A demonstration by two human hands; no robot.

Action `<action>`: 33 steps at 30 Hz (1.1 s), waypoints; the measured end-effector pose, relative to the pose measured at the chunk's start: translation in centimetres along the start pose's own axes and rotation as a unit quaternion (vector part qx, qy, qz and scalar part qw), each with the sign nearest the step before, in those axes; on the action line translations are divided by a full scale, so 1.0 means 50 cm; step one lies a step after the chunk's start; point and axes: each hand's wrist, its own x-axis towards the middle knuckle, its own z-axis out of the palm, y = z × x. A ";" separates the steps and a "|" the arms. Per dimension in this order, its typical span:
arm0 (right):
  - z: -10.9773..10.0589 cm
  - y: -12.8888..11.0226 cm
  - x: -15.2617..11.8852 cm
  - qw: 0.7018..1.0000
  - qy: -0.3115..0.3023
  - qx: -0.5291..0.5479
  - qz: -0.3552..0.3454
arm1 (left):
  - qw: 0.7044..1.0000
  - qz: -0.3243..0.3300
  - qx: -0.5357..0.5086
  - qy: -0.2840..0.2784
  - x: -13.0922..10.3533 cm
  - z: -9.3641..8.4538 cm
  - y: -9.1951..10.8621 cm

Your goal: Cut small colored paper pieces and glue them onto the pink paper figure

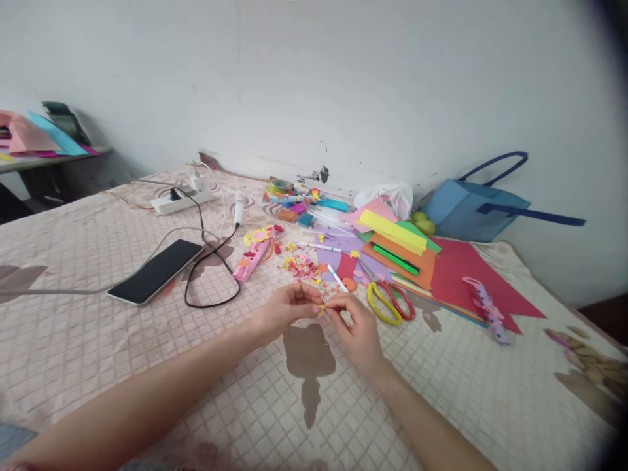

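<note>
A small yellow paper piece (322, 310) is pinched between the fingertips of both hands, above the patterned tablecloth (235, 392). My left hand (289, 309) grips it from the left with thumb and fingers pressed together. From the other side, my right hand (356, 327) closes thumb and forefinger on it. The exact shape of the piece is too small to make out. Just beyond the hands lie colourful paper scraps (300, 267) and a white marker (337, 278). Scissors (390, 302) with yellow and red handles rest to the right of my right hand.
Coloured paper sheets (483, 275) and a green cutter (395, 258) lie at right, near a purple paper roll (488, 311). A blue bag (478, 209) stands against the wall. At left are a phone (156, 271), a black cable (196, 304) and a power strip (181, 201).
</note>
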 end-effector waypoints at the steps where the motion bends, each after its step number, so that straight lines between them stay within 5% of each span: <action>1: 0.001 0.001 -0.001 1.000 0.003 -0.003 0.004 | 1.000 -0.001 0.001 -0.002 0.000 0.000 0.000; 15: 0.000 0.001 0.000 1.000 0.002 -0.024 -0.015 | 0.996 0.021 0.080 -0.021 0.002 -0.011 -0.003; 33: 0.005 -0.001 -0.008 0.999 -0.003 -0.039 -0.008 | 1.000 -0.023 -0.006 -0.002 -0.004 0.002 0.006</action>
